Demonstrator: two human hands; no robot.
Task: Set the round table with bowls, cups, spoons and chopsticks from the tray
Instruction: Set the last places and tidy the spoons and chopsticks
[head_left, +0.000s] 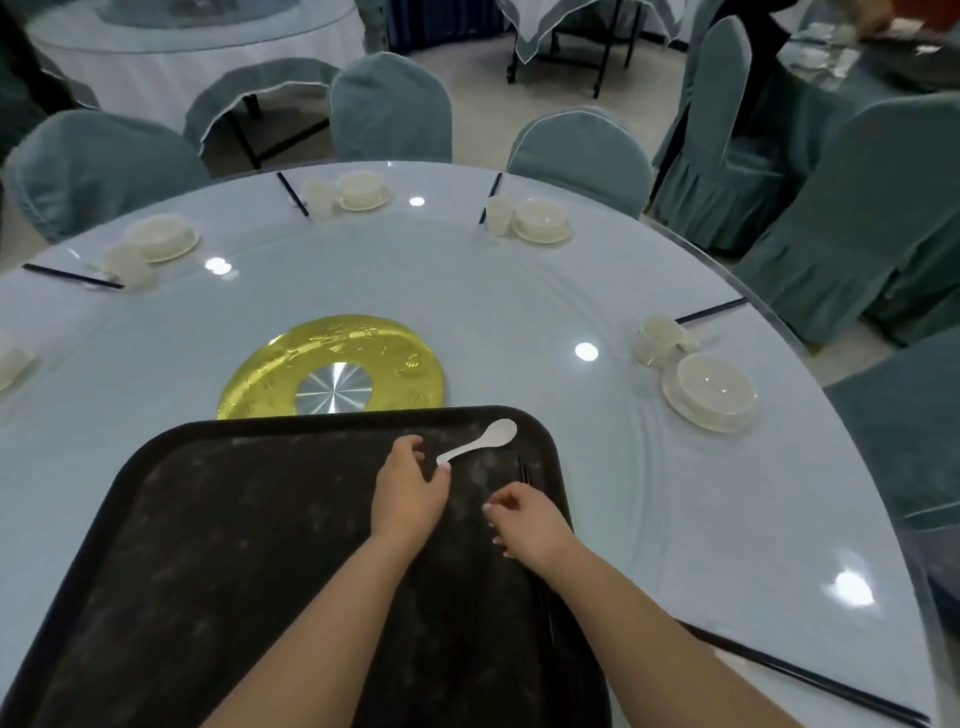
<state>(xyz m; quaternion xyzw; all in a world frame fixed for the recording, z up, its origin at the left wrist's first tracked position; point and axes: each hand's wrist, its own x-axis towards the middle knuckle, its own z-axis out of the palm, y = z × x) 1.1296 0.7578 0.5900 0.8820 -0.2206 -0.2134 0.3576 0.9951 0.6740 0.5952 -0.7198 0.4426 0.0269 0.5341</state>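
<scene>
Tray (208, 545), dark and scuffed, rests on the glass-topped round counter (519, 322) and is nearly empty. Left hand (410, 493) hovers over it, grip open and holding nothing, fingertips touching or just short of the handle end of the white spoon (480, 441); contact cannot be confirmed. Spoon looks small, light, rigid, glossy, so probably slippery and chip-prone: pinch the narrow handle from both sides, not the bowl end. Right hand (524, 525) is loosely curled, empty, over dark chopsticks (523, 470) lying by the tray's right rim. Chopsticks look thin, stiff, prone to rolling; take them as a pair near mid-length.
</scene>
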